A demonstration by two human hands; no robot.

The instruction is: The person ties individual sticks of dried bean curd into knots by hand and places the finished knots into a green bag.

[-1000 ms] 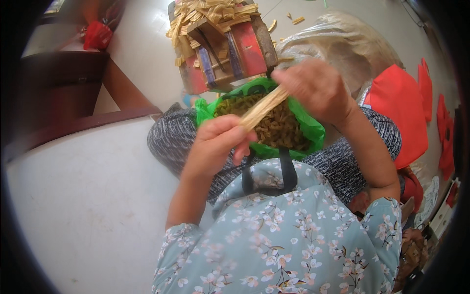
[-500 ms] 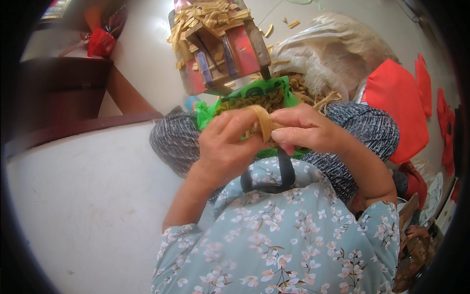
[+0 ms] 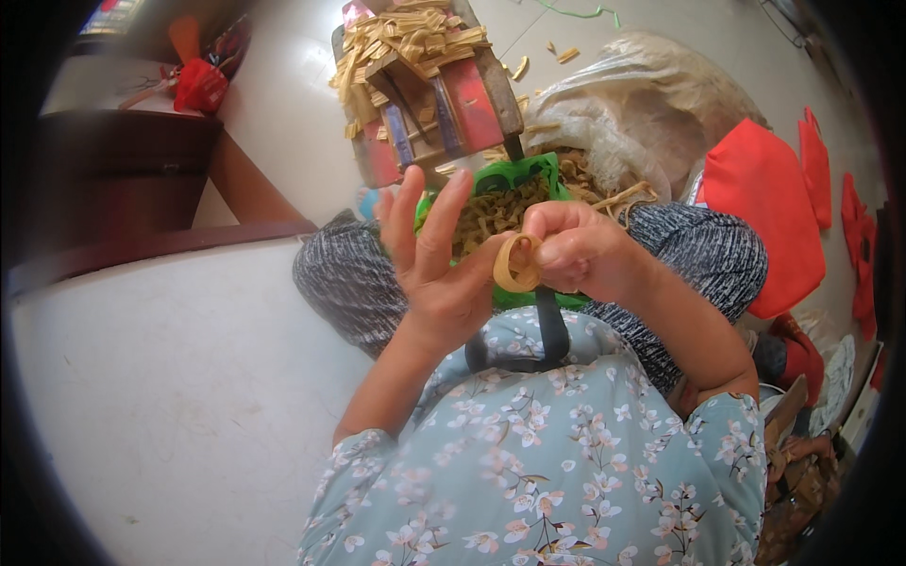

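My right hand [image 3: 585,250] pinches a tan flat strip [image 3: 517,264] that is curled into a small loop. My left hand [image 3: 429,259] is beside it with its fingers spread upward and its thumb base against the loop. Both hands are over my lap, above a green bag [image 3: 514,174] filled with similar tan strips. The bag rests between my knees, which are in grey patterned trousers [image 3: 340,278].
A wooden stand with red sides [image 3: 453,104] piled with tan strips stands on the floor ahead. A clear plastic sack [image 3: 651,104] lies to its right, and red bags [image 3: 764,208] lie further right. Dark wooden furniture [image 3: 123,179] and a white surface [image 3: 160,396] are on my left.
The strip was straight and held between both hands; it is now curled into a loop. My left fingers have opened and spread, and both hands have moved slightly lower.
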